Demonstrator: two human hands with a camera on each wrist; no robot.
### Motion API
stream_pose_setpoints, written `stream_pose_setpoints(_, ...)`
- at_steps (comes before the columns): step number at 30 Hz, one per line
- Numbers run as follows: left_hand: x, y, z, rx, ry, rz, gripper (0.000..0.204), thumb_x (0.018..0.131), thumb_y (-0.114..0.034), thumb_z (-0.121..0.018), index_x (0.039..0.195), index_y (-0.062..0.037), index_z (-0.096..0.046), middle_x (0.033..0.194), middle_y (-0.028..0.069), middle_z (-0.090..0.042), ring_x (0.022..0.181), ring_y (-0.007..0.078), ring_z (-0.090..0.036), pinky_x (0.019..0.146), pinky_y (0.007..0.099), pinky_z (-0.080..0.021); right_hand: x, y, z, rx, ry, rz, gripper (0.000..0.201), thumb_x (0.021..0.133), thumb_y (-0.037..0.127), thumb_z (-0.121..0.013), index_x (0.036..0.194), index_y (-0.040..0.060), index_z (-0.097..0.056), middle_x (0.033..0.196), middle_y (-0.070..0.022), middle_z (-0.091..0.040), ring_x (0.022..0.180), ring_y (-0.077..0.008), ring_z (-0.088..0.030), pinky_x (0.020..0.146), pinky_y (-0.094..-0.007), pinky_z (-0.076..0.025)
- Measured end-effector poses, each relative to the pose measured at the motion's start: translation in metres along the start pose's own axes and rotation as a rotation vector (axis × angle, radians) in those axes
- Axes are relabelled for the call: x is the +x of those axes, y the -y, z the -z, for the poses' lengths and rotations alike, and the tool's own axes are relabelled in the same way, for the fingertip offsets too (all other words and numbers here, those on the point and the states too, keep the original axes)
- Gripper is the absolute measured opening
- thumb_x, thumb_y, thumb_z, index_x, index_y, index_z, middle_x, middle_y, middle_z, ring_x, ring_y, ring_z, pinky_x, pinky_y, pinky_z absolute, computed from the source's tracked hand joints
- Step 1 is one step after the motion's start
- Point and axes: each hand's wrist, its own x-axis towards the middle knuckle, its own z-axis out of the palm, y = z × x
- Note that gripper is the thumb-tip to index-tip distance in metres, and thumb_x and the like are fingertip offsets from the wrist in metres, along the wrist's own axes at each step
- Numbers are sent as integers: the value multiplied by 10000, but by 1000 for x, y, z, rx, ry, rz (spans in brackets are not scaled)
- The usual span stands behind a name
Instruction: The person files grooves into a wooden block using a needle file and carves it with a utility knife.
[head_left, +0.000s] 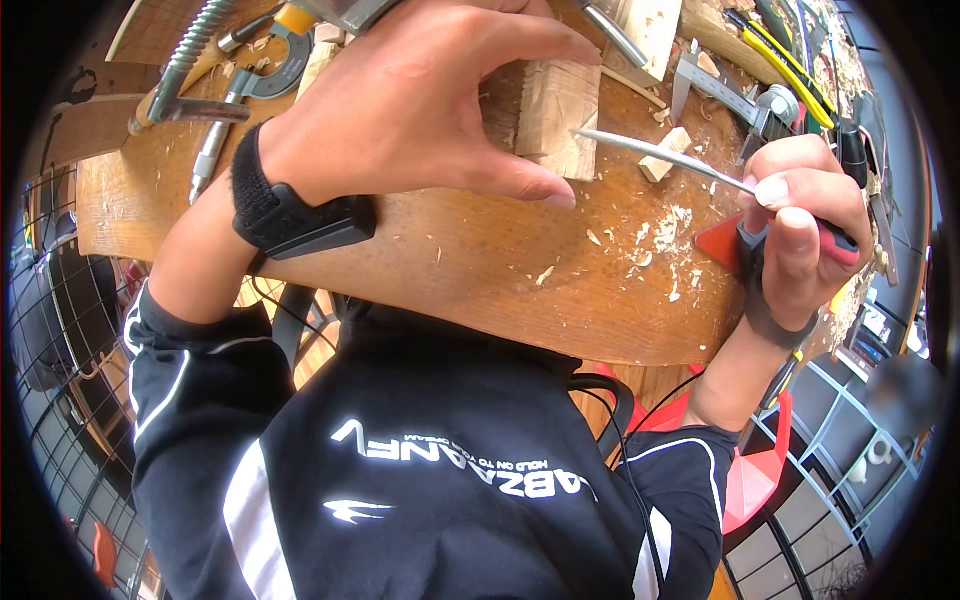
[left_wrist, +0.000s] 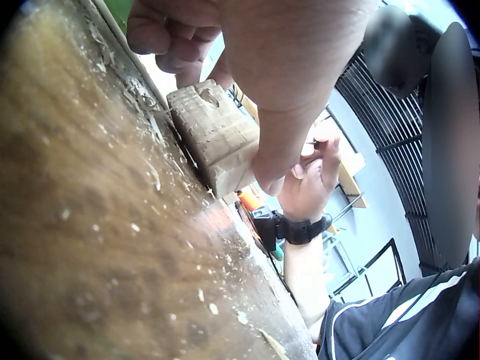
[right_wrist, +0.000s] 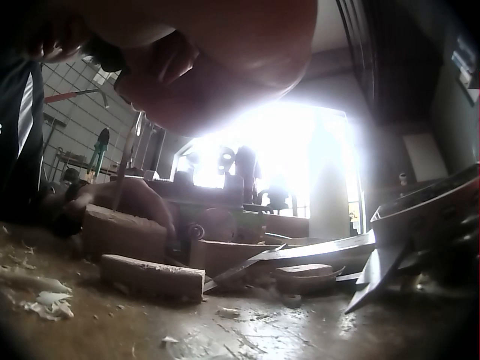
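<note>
My left hand [head_left: 400,110] spans a wooden block [head_left: 560,120] on the workbench, thumb at its near end and fingers at its far end. In the left wrist view the thumb presses the side of the same block [left_wrist: 214,139]. My right hand [head_left: 805,205] grips the red and black handle [head_left: 838,243] of a slim, tapered grey file [head_left: 670,155]. The file's tip lies over the block's right edge in the head view. From the right wrist, the file [right_wrist: 126,161] slants down to the top of the block [right_wrist: 124,232].
A small wood offcut [head_left: 665,155] lies beside the block, with shavings [head_left: 665,240] nearby. Behind are a caliper [head_left: 725,95] and a yellow-handled tool [head_left: 785,65]. A micrometer [head_left: 275,75] and a metal clamp screw [head_left: 195,60] stand at the left. The bench's curved edge [head_left: 500,335] faces the torso.
</note>
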Motion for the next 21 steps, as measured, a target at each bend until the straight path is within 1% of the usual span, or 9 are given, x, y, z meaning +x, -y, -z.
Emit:
stream_pose_setpoints(3,-2,10,-2,45,19,-22,799,702,-378,-942,1267,100,-643,1082,217,-639,937,299,-667,767,367,-579,1,0,-2,-18,1,11,171,936,126,-724,982,-25,-658,834,-133,-694,773,-252,-657,723,-349,-519)
stream_pose_setpoints(11,-1,11,-2,23,14,-32,796,701,-377,-944,1262,101,-644,1083,222,-638,937,302,-667,770,365,-581,0,0,-1,16,-33,-8,204,936,164,-726,969,-24,-657,827,-129,-690,760,-247,-652,715,-345,-514)
stream_pose_setpoints(14,-1,11,-2,34,12,-33,795,701,-377,-944,1260,102,-644,1082,222,-639,937,303,-667,771,365,-581,0,2,0,-37,5,-25,207,942,173,-720,971,-23,-660,824,-128,-689,765,-243,-650,716,-341,-512)
stream_pose_setpoints(16,-1,11,-3,22,5,-40,794,702,-376,-945,1259,103,-644,1082,223,-639,937,304,-668,772,364,-580,-2,3,3,51,-14,-84,211,945,181,-718,974,-21,-663,817,-123,-686,771,-237,-647,719,-339,-510)
stream_pose_setpoints(17,-2,12,-3,22,-6,-56,792,702,-376,-945,1258,103,-644,1082,223,-639,937,305,-668,772,365,-580,-1,2,2,51,-14,-84,211,945,181,-718,974,-21,-663,817,-123,-686,771,-237,-647,719,-339,-510)
stream_pose_setpoints(19,-2,12,-3,22,-17,-73,791,703,-375,-945,1257,103,-644,1082,223,-639,936,305,-669,773,365,-579,1,0,-1,7,-27,-15,219,950,190,-714,982,-21,-664,818,-120,-684,769,-234,-644,717,-339,-508)
stream_pose_setpoints(21,-1,9,0,49,25,-25,787,705,-373,-944,1255,103,-644,1083,223,-639,935,305,-669,773,365,-578,1,0,-1,-22,-11,-20,222,949,191,-714,985,-22,-663,818,-122,-684,768,-235,-645,718,-341,-509)
